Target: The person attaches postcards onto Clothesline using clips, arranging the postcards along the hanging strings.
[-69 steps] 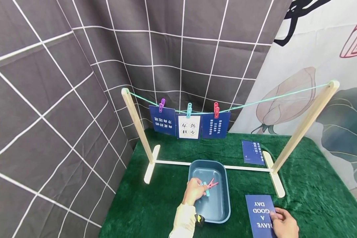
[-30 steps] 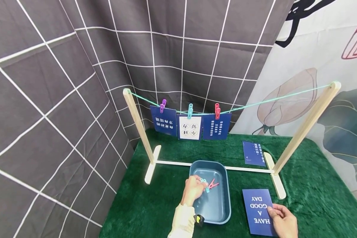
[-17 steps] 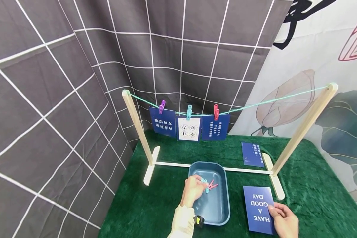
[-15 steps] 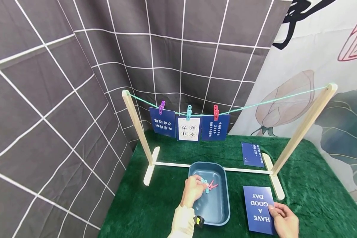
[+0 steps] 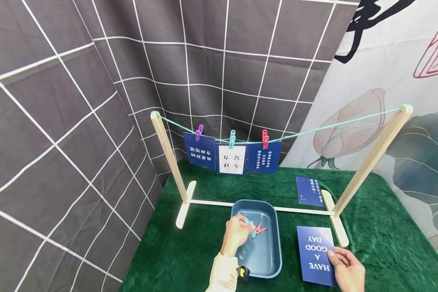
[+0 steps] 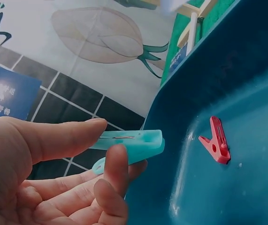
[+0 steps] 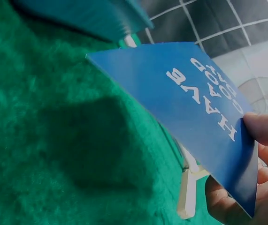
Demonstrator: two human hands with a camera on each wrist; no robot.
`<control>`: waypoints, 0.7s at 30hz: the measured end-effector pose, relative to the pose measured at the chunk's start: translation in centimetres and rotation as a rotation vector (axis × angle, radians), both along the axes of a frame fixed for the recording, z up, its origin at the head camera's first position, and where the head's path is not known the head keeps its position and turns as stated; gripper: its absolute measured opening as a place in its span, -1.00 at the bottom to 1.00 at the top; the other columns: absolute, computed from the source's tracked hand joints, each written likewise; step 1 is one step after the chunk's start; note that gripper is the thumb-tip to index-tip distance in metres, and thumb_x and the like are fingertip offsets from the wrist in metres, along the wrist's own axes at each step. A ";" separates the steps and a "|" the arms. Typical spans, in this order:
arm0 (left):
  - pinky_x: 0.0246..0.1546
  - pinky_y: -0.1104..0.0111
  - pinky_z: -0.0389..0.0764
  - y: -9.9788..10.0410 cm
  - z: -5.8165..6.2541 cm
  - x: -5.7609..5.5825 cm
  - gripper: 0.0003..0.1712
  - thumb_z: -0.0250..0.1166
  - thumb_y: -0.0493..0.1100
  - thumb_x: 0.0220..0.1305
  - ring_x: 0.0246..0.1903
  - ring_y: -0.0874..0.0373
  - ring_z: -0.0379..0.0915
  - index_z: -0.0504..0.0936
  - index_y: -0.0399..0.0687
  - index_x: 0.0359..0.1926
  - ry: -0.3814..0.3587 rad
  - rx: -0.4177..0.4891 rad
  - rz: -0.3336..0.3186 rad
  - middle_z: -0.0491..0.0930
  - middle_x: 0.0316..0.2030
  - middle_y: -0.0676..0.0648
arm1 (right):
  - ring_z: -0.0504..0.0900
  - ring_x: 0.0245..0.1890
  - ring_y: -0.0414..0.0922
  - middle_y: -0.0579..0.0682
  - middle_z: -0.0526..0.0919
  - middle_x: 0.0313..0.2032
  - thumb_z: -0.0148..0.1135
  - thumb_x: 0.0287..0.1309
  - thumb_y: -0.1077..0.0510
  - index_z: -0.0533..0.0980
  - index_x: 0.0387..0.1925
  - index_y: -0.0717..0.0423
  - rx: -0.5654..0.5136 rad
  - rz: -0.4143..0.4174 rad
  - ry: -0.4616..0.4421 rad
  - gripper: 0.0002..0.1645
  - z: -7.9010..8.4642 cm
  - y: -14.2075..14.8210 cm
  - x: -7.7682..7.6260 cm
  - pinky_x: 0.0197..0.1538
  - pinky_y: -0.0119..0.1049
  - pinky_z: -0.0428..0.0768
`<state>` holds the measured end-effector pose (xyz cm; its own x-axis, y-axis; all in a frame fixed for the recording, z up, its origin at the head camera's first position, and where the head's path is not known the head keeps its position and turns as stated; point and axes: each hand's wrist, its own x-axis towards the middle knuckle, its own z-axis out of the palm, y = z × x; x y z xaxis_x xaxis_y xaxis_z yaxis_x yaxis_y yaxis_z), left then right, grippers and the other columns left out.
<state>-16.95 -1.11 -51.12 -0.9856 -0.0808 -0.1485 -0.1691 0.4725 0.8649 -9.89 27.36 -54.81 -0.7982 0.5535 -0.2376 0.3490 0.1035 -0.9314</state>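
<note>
My left hand (image 5: pixel 236 235) reaches into the blue tray (image 5: pixel 268 259) and pinches a teal clothespin (image 5: pixel 251 228) (image 6: pixel 129 145) between thumb and fingers. A pink clothespin (image 5: pixel 260 230) (image 6: pixel 217 140) lies on the tray floor just beyond it. My right hand (image 5: pixel 344 269) pinches the near corner of a blue "HAVE A GOOD DAY" card (image 5: pixel 315 253) (image 7: pixel 190 112), which is lifted a little off the green cloth (image 7: pixel 54 140). A string (image 5: pixel 332 123) spans the wooden rack (image 5: pixel 168 154), with three cards (image 5: pixel 233 156) pegged to it.
A second blue card (image 5: pixel 309 190) lies flat by the rack's right foot (image 5: pixel 335 221). Checked dark curtain (image 5: pixel 76 101) closes in the left and back; a flowered cloth (image 5: pixel 387 73) hangs at the right. The green table drops off at its left edge (image 5: pixel 146 239).
My right hand has raised the "HAVE A GOOD DAY" card and drawn it slightly toward the rack. My left hand has kept the teal clothespin at nearly the same spot in the tray.
</note>
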 end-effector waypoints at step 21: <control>-0.56 0.36 0.40 0.3 0.5 0.6 -0.76 0.42 -0.21 -0.13 -0.59 0.24 0.38 0.53 -0.17 -0.42 0.028 0.028 -0.013 0.53 -0.60 0.05 | 0.51 -0.61 -0.45 -0.42 0.52 -0.65 0.26 0.08 0.10 0.48 -0.44 -0.23 0.022 0.001 0.010 -0.87 0.7 -0.8 -0.4 -0.50 -0.52 0.44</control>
<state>-16.32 -0.77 -50.65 -0.9904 -0.0642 -0.1227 -0.1385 0.4503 0.8821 -10.33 26.61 -54.10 -0.8013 0.5573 -0.2175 0.3393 0.1240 -0.9325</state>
